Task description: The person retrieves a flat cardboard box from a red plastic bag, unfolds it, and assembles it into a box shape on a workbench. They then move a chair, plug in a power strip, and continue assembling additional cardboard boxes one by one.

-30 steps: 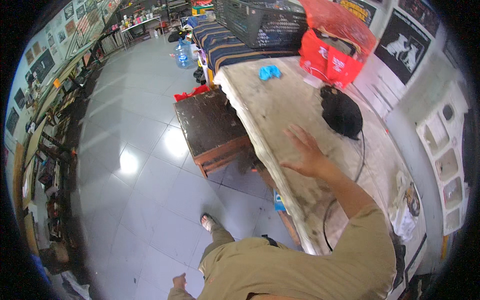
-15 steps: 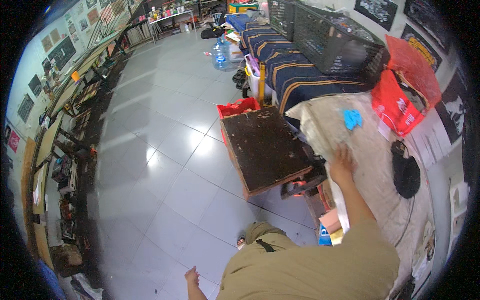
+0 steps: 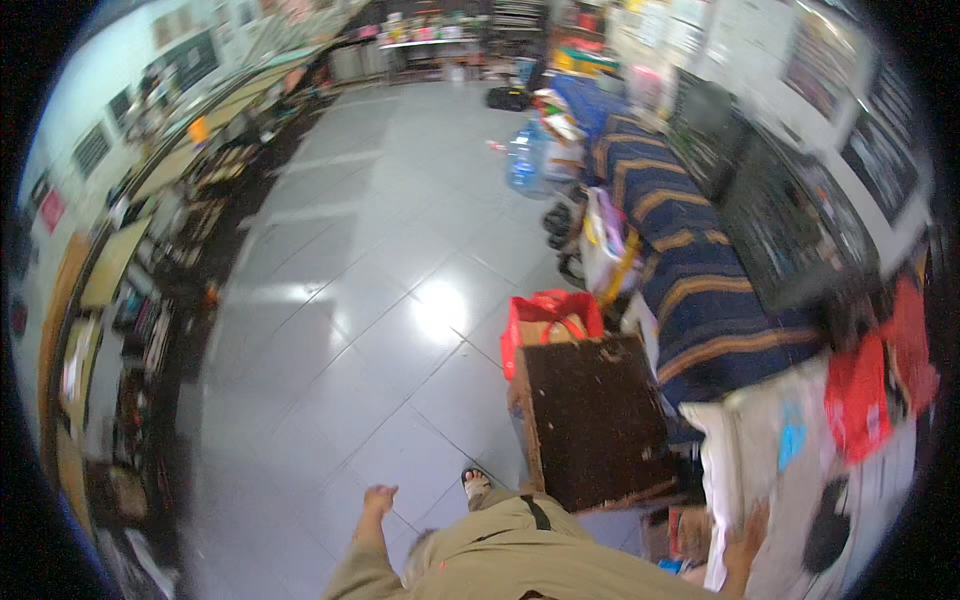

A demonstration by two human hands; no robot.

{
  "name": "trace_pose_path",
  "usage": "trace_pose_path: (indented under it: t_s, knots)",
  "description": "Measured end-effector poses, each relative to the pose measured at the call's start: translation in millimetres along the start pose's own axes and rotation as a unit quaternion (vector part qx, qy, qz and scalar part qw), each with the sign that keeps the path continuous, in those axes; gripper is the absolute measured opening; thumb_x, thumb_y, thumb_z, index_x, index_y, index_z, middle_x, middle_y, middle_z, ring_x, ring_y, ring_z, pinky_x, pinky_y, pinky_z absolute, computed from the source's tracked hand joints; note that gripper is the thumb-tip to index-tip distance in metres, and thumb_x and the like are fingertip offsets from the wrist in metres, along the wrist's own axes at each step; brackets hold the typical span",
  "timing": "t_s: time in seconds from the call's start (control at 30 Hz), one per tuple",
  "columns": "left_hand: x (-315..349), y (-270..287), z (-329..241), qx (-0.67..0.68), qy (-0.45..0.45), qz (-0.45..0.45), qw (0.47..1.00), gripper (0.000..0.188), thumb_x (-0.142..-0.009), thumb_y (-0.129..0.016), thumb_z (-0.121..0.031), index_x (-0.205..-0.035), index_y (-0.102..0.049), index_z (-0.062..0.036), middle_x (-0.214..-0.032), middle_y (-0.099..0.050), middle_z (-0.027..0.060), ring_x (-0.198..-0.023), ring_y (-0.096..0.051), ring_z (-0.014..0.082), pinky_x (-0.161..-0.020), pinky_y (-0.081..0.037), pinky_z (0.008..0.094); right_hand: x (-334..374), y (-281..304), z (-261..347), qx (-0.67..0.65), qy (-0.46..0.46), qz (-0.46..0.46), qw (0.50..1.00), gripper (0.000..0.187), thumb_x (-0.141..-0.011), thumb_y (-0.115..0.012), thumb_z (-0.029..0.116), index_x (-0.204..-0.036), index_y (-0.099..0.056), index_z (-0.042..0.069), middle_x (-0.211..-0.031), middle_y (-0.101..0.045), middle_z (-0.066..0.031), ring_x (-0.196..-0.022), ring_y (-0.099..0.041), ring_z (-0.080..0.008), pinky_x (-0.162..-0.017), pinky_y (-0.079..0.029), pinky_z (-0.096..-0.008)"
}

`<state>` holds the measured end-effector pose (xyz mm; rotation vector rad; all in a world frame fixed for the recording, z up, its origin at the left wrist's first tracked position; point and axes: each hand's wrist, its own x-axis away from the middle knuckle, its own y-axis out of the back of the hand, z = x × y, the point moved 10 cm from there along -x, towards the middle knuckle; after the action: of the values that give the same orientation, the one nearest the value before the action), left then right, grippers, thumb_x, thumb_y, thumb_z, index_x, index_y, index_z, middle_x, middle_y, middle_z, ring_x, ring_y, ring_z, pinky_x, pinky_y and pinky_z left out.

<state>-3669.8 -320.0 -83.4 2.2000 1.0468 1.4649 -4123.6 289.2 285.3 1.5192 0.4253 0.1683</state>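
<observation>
My left hand (image 3: pixel 378 499) hangs over the tiled floor, holding nothing, its fingers loose. My right hand (image 3: pixel 745 537) lies on the off-white cloth (image 3: pixel 740 450) that covers a surface at my right; it is blurred, with no object visible in it. On that cloth, beyond the hand, is a crumpled bright blue piece (image 3: pixel 791 440). A flat black item (image 3: pixel 828 525) lies to the right of the hand. A red bag (image 3: pixel 858 400) stands at the far end of the cloth.
Close ahead on the right is a dark-topped wooden box or stand (image 3: pixel 595 420), with a red carry bag (image 3: pixel 550 318) behind it. Black crates (image 3: pixel 790 225) sit on a striped navy cloth (image 3: pixel 690 290). A blue water jug (image 3: pixel 522 160) stands farther off; a long bench (image 3: pixel 125 260) runs along the left wall.
The view has turned and moved forward, so the wooden box and cloth are nearer the lower right. My right hand shows lower in the picture, still at the cloth; my left hand has risen.
</observation>
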Motion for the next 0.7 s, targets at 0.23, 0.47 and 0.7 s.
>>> trace_pose_path:
  t_s: [0.23,0.47,0.7]
  knots:
    - [-41,60,33,0.040,0.081,-0.081,0.993,0.057,-0.071,-0.060,-0.048,-0.104,-0.058,-0.0017,-0.112,-0.054,0.0189,-0.105,-0.050,0.0309,-0.091,-0.039,0.0347,-153,-65,260,-0.121,0.089,-0.097,0.984,0.064,-0.073,-0.055,0.009,-0.131,-0.028,-0.001,-0.137,-0.027,-0.0184,-0.127,-0.025,-0.0339,-0.106,-0.015,-0.0410]
    - [-72,68,200,0.104,0.265,-0.012,0.959,0.056,-0.078,-0.050,-0.049,-0.107,-0.055,-0.0014,-0.104,-0.058,0.0184,-0.097,-0.055,0.0332,-0.087,-0.041,0.0408,-210,-171,665,-0.331,0.363,0.203,0.847,0.068,-0.072,-0.063,0.021,-0.129,-0.032,0.002,-0.126,-0.040,-0.0211,-0.118,-0.038,-0.0340,-0.098,-0.030,-0.0397]
    - [-173,170,163,0.146,0.235,0.048,0.960,0.042,-0.080,-0.053,-0.039,-0.101,-0.057,-0.0042,-0.087,-0.057,0.0136,-0.076,-0.055,0.0263,-0.069,-0.044,0.0384,-208,-275,630,-0.278,0.101,0.371,0.880,0.067,-0.077,-0.062,0.028,-0.131,-0.031,0.003,-0.124,-0.044,-0.0211,-0.109,-0.048,-0.0312,-0.093,-0.037,-0.0361]
